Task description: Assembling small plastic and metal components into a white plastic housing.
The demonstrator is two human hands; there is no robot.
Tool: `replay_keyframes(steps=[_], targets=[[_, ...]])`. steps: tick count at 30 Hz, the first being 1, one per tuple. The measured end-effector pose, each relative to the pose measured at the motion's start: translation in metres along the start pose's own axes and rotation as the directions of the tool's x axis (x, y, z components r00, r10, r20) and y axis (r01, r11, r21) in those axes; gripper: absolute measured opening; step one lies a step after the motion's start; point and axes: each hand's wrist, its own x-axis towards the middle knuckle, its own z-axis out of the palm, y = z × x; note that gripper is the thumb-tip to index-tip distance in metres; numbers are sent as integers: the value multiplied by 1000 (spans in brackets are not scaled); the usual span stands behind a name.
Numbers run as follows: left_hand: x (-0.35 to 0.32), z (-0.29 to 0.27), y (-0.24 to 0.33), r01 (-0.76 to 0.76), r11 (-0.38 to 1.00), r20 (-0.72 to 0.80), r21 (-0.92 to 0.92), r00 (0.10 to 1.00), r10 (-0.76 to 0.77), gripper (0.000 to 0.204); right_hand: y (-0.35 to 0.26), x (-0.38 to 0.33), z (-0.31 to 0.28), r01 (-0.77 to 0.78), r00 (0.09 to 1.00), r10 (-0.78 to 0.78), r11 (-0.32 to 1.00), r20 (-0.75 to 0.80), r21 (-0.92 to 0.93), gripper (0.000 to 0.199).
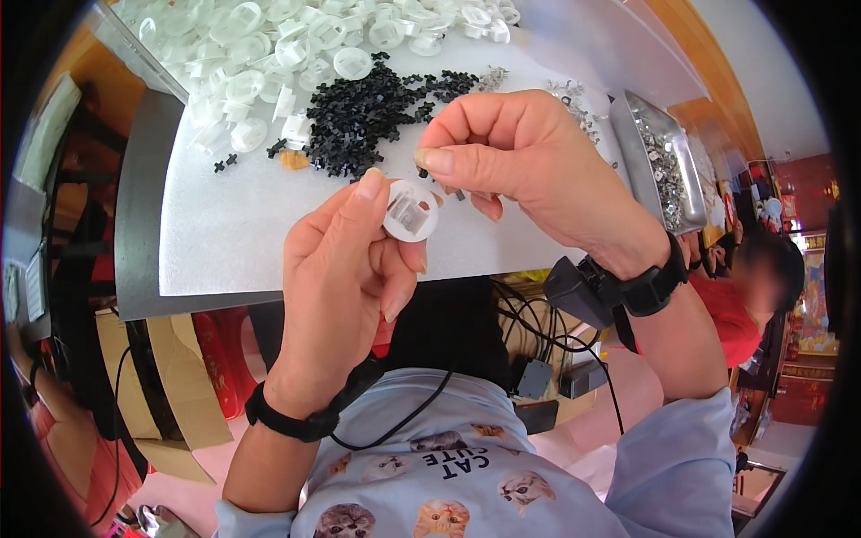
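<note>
My left hand (pixel 345 269) holds a round white plastic disc (pixel 411 211) with a square recess, pinched between thumb and fingers above the table's near edge. My right hand (pixel 529 161) hovers just right of the disc and pinches a tiny dark part (pixel 421 169) between thumb and forefinger, close to the disc's upper rim. Behind both hands, a heap of small black cross-shaped plastic parts (pixel 368 117) lies on the white tabletop (pixel 233 233). A pile of white plastic discs (pixel 296 45) covers the far side of the table.
A metal tray (pixel 659 166) with small silver metal parts stands at the right, and loose silver bits (pixel 569 94) lie beside it. A cardboard box (pixel 170 377) sits below the table at the left. Cables hang under the table. Another person in red sits at the far right.
</note>
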Motion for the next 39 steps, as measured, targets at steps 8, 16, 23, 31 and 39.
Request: replay_keyframes(steps=[8, 16, 23, 31, 39], targets=[[3, -2, 2, 48, 997, 12, -55, 999, -47, 37, 5, 2, 5, -86, 996, 78, 958, 42, 273, 16], [5, -4, 4, 83, 991, -14, -100, 996, -85, 40, 4, 4, 14, -33, 999, 32, 980, 12, 197, 10], [6, 0, 5, 90, 985, -53, -149, 994, -99, 42, 15, 7, 20, 302, 953, -302, 950, 15, -76, 4], [5, -3, -1, 40, 994, -72, -104, 996, -47, 44, 17, 9, 20, 571, 793, -599, 670, 110, -474, 4], [3, 0, 0, 26, 999, -67, -38, 997, -28, 43, 13, 6, 18, 296, 954, -283, 941, 99, -162, 10]])
